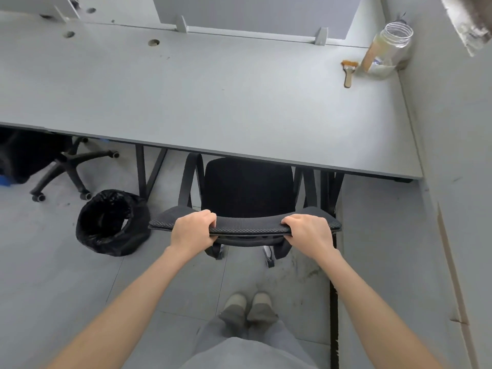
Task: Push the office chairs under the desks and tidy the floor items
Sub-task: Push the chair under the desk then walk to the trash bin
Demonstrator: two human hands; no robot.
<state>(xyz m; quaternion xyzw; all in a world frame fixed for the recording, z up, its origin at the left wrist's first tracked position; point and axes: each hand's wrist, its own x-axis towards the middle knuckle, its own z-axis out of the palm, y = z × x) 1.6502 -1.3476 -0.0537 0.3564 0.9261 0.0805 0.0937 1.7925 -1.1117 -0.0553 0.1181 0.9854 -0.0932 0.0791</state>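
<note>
Office chair (pixel 249 193): found nosed in under the front edge of the counter (pixel 213 89), with the front of the seat hidden beneath the top and the rear of the seat, the armrests and the backrest out in the aisle. Held at the top rail of the backrest with both hands. Left grip (pixel 193 230): closed over the rail toward its left end, fingers curled across the top, thumb tucked beneath. Right grip (pixel 308 231): clamped the same way toward the right end. Carried nothing else in either hand. Stood right behind the chair base, arms stretched nearly straight, feet together.

Judged partway through the push on this chair: lined up with the opening between the black counter legs, but not fully home, with room seemingly left to bring the backrest closer to the edge. Could not tell how far the seat reached underneath.

Second chair (pixel 66 166), at the left: seemingly stowed already, with only its wheeled star base showing from under the neighbouring counter section. Counted as done, as far as visible.

Floor tidying: apparently not yet dealt with. Noted a black-lined bin (pixel 111 222) out on the open floor just beside the left armrest and near a counter leg, seeming to lean rather than stand square, though possibly a lens effect. Probably to be straightened or tucked away once the chair was in. Saw scuffs and dirt on the tiles to the right, but made out no loose litter.

Jar (pixel 388 46) and brush (pixel 348 71): side by side at the far right corner of the counter, likely outside the task.
</note>
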